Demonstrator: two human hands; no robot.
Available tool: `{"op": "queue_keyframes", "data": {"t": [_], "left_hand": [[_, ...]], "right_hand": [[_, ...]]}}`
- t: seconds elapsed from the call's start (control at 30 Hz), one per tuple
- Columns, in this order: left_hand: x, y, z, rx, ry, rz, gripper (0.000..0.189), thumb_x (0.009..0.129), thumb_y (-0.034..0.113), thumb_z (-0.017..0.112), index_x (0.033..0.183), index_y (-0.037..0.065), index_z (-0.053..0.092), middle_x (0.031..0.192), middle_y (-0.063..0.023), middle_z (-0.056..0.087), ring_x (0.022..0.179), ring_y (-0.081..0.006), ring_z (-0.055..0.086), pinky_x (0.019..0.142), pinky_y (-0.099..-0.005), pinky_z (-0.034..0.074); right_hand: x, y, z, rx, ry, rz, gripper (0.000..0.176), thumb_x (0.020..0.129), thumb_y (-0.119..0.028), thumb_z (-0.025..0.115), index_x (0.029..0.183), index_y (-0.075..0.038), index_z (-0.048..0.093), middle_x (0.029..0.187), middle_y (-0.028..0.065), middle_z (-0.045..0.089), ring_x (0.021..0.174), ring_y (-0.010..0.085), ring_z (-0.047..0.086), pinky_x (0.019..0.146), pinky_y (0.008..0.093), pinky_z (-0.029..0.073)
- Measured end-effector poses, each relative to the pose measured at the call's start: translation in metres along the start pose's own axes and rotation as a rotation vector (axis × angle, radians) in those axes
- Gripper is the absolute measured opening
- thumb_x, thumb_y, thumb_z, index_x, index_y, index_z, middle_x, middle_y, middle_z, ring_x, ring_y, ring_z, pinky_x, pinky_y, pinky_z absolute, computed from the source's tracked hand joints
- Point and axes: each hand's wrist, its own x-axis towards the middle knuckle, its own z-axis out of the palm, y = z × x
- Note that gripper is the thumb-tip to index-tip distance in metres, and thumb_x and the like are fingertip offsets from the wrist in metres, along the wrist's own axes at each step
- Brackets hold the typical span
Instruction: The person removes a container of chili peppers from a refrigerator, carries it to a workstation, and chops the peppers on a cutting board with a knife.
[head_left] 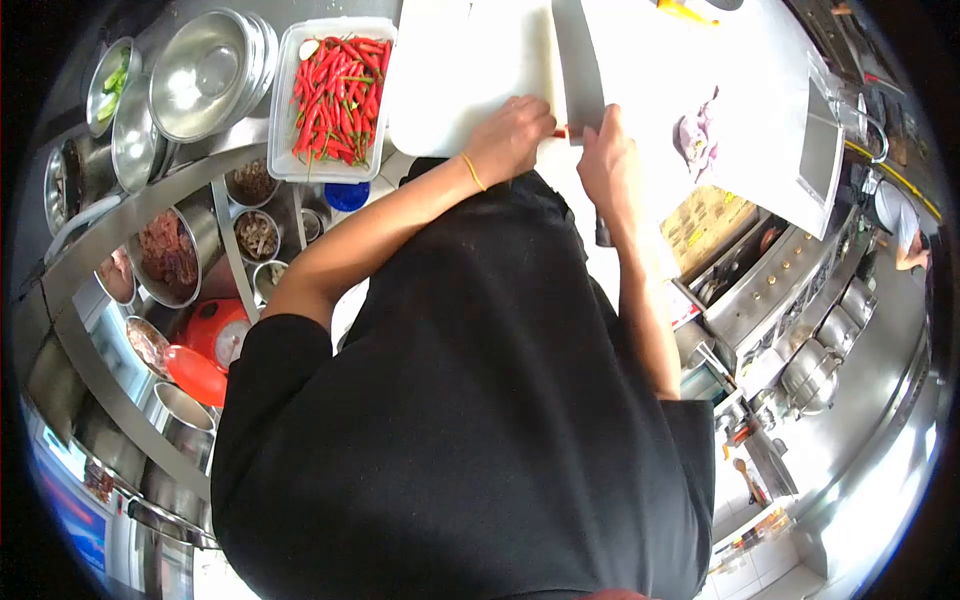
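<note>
My right hand (610,165) is closed on a large knife (578,60), whose broad blade points away from me beside the right edge of a white cutting board (470,75). On the board's near right corner rests my left hand (512,135), its fingers bent and pressed together. A small red piece (560,132), perhaps chili, shows at its fingertips, close to the blade. Left of the board, a clear plastic container (284,120) holds many red chilies (340,95) with green stems.
Metal bowls (200,75) stack at the upper left, above shelves with pots of food. Purplish peelings (696,140) lie on the white surface to the right. Farther right are a stove (765,290), pans (810,378) and another person (905,225).
</note>
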Motion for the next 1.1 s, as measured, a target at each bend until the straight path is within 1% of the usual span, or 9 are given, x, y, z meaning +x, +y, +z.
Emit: {"op": "queue_keyframes", "data": {"t": [0.13,0.23,0.27,0.43,0.57,0.7,0.77,0.9,1.1], "left_hand": [[-0.003,-0.001,0.002,0.017,-0.013,-0.042,0.004,0.074,0.000,0.060,0.077,0.000,0.062,0.081,-0.0111,0.056,0.085,-0.0286,0.055,0.079,-0.0364,0.045],[-0.001,-0.005,0.003,0.031,-0.030,-0.006,0.004,0.075,0.001,0.060,0.078,0.001,0.063,0.081,-0.0102,0.056,0.086,-0.0277,0.055,0.079,-0.0358,0.045],[-0.002,-0.006,0.003,0.029,-0.039,0.005,0.009,0.072,-0.002,0.058,0.079,0.002,0.063,0.083,-0.0093,0.057,0.087,-0.0267,0.054,0.080,-0.0356,0.045],[-0.004,-0.004,0.004,0.037,-0.038,0.008,0.015,0.067,-0.006,0.055,0.077,0.002,0.064,0.085,-0.0081,0.057,0.090,-0.0249,0.054,0.082,-0.0353,0.043],[-0.003,-0.004,0.001,0.032,-0.059,0.019,0.014,0.075,0.000,0.058,0.085,0.003,0.067,0.084,-0.0091,0.057,0.086,-0.0269,0.055,0.081,-0.0366,0.044],[0.003,-0.005,0.001,0.032,-0.043,0.029,0.014,0.074,-0.001,0.057,0.084,0.003,0.067,0.082,-0.0096,0.056,0.085,-0.0270,0.055,0.080,-0.0364,0.045],[-0.002,-0.002,0.003,0.035,-0.030,-0.018,0.014,0.070,-0.004,0.055,0.079,0.003,0.064,0.084,-0.0085,0.056,0.089,-0.0252,0.054,0.081,-0.0352,0.044],[-0.002,-0.003,0.001,0.007,-0.048,-0.008,0.012,0.071,-0.002,0.056,0.080,0.004,0.064,0.084,-0.0080,0.056,0.089,-0.0251,0.054,0.082,-0.0347,0.044],[-0.001,-0.002,0.003,0.035,-0.049,-0.020,0.014,0.071,-0.002,0.057,0.082,0.003,0.065,0.085,-0.0082,0.057,0.090,-0.0255,0.055,0.084,-0.0355,0.044]], "right_hand": [[-0.016,0.001,-0.001,-0.033,0.007,-0.081,0.022,0.090,-0.010,0.051,0.107,0.001,0.044,0.084,0.0325,0.061,0.083,0.0484,0.061,0.070,0.0535,0.048],[-0.003,-0.008,0.011,-0.058,0.030,0.038,0.023,0.090,-0.010,0.052,0.106,0.003,0.044,0.085,0.0323,0.062,0.083,0.0482,0.061,0.071,0.0535,0.048],[-0.001,-0.006,0.011,-0.055,0.035,0.043,0.023,0.090,-0.010,0.052,0.106,0.003,0.044,0.085,0.0323,0.062,0.083,0.0482,0.061,0.071,0.0535,0.048],[-0.010,0.001,-0.006,-0.038,-0.015,-0.069,0.023,0.091,-0.011,0.051,0.107,0.003,0.041,0.087,0.0318,0.062,0.083,0.0476,0.061,0.069,0.0525,0.048],[-0.004,-0.014,0.012,-0.103,-0.034,0.079,0.025,0.091,-0.010,0.051,0.108,0.005,0.041,0.088,0.0325,0.061,0.087,0.0468,0.061,0.072,0.0511,0.048],[-0.003,-0.006,0.002,-0.070,-0.024,0.001,0.025,0.091,-0.011,0.052,0.109,0.005,0.042,0.088,0.0307,0.062,0.087,0.0464,0.062,0.071,0.0498,0.049],[-0.017,-0.004,-0.002,0.019,0.016,-0.054,0.023,0.091,-0.011,0.051,0.108,0.004,0.043,0.088,0.0311,0.061,0.085,0.0468,0.062,0.070,0.0498,0.049],[-0.009,-0.013,0.017,-0.060,0.036,0.058,0.022,0.090,-0.009,0.051,0.107,0.003,0.043,0.089,0.0334,0.061,0.083,0.0480,0.061,0.069,0.0514,0.048],[-0.007,-0.001,0.016,-0.002,0.052,-0.008,0.021,0.090,-0.009,0.052,0.105,0.003,0.044,0.090,0.0326,0.061,0.084,0.0473,0.061,0.069,0.0507,0.049]]}}
